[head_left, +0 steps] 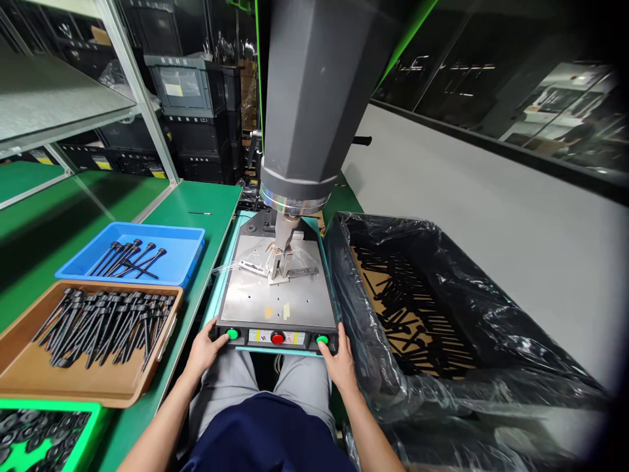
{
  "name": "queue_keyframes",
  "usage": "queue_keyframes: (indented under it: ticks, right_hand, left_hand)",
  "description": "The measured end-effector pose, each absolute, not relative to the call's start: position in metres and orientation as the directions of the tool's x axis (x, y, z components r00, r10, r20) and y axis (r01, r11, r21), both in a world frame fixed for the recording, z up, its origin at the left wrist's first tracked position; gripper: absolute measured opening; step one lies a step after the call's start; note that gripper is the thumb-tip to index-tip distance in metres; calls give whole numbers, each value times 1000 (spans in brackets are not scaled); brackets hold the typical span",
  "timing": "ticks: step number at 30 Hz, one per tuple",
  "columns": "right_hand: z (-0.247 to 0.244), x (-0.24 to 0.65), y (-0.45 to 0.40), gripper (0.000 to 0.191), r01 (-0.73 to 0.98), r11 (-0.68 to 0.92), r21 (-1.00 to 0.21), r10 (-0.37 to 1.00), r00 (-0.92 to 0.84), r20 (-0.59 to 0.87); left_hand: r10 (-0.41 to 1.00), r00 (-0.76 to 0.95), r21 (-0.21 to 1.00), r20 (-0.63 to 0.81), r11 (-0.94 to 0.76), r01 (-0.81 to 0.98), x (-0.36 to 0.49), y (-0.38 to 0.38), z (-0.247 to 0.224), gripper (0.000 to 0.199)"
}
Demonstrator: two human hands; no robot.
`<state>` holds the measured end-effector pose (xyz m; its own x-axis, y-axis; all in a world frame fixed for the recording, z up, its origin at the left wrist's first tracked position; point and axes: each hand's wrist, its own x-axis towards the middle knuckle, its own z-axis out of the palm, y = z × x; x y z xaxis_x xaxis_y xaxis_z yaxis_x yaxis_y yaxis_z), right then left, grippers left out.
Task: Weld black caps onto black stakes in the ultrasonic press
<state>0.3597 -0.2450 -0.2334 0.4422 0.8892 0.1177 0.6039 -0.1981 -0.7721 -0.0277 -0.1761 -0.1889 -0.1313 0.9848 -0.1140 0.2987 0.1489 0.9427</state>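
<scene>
My left hand (205, 347) rests at the left front corner of the machine base, its thumb on the left green button (232, 334). At the opposite corner my right hand (340, 357) has its thumb on the right green button (322, 340). Both hands hold nothing, and their fingers lie apart along the base's sides. Between the buttons sits a red button (278, 337). A metal plate (260, 305) covers the base. On it stands a small metal fixture (279, 265), with the tapered tip (285, 229) of the grey press head (309, 98) down at it.
To the left stand a blue tray (132, 229) and a brown tray (29, 377) of black stemmed parts, plus a green tray (93, 426) of black round pieces. A plastic-lined box (491, 308) with rows of black parts stands right. Crates (187, 85) are stacked behind.
</scene>
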Motion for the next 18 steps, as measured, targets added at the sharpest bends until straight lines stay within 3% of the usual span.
queue_keyframes:
  ticks: [3, 7, 12, 18]
  right_hand:
    - [-231, 359, -245, 83, 599, -201, -775, 892, 439, 108]
    - [-230, 359, -246, 86, 584, -213, -783, 899, 431, 76]
    - [-232, 359, -246, 87, 567, -232, -791, 884, 461, 72]
    - [-234, 365, -243, 81, 534, -156, -831, 895, 433, 110]
  left_hand:
    - [974, -187, 963, -127, 166, 213, -30, -172, -180, 51]
    - [959, -283, 982, -31, 82, 168, -13, -169, -159, 45]
    - [997, -71, 999, 36, -38, -25, 32, -158, -133, 44]
    - [959, 267, 966, 93, -22, -258, 84, -122, -116, 85]
